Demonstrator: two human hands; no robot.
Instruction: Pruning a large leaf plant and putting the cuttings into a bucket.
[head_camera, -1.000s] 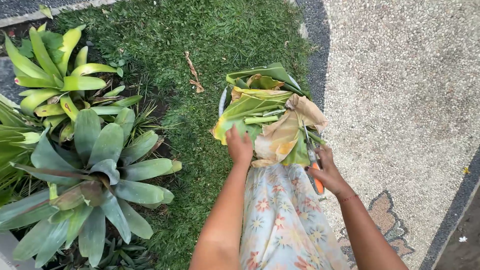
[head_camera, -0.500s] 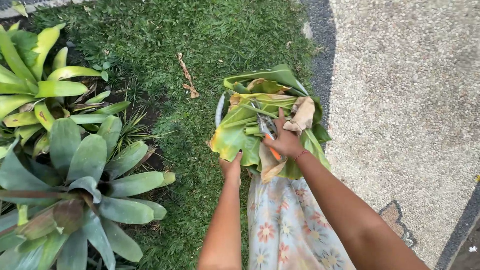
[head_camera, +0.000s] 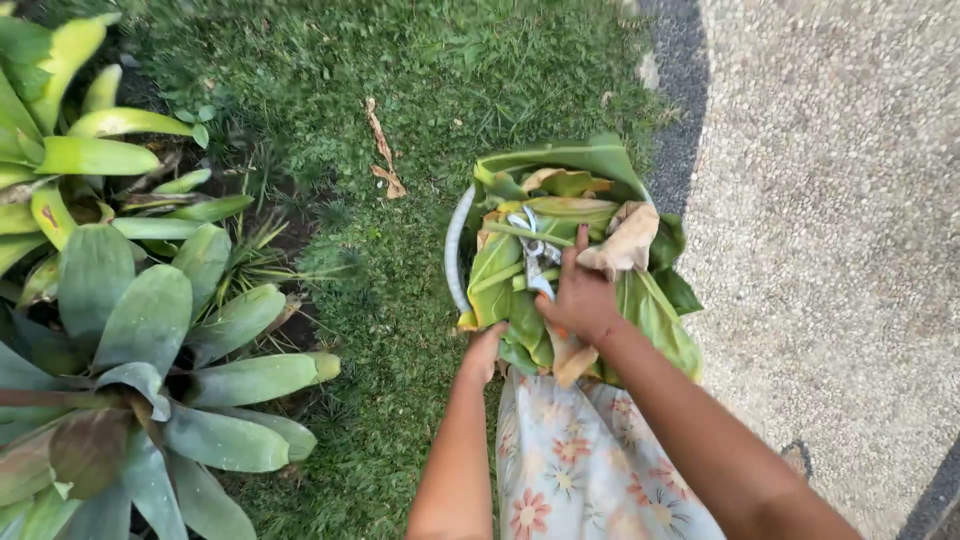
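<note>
Nearest the camera hangs a flowered skirt (head_camera: 580, 470), pale with orange and pink blooms, between the two bare forearms. The left hand (head_camera: 484, 352) is closed on the near rim of a pale basin (head_camera: 456, 250) — fingers curled under the edge, holding it up. The right hand (head_camera: 580, 298) rests on top of the load, fingers closed around the handles of a pair of shears (head_camera: 532, 258), whose pale metal blades point away across the leaves.

The basin sits just ahead of the skirt, over the edge of the lawn, heaped with cut leaves (head_camera: 560, 185) — broad green ones, some yellowing, and a dry brown one (head_camera: 628, 240) touching the right hand's fingertips.

To the left, well apart from the basin, stands a big plant (head_camera: 150, 330) with thick grey-green blades, and beyond it a yellower one (head_camera: 70, 150). Grass (head_camera: 330, 80) fills the middle, with a dry brown leaf scrap (head_camera: 382, 150) lying on it. To the right runs a gravel path (head_camera: 830, 200), edged by a dark strip.
</note>
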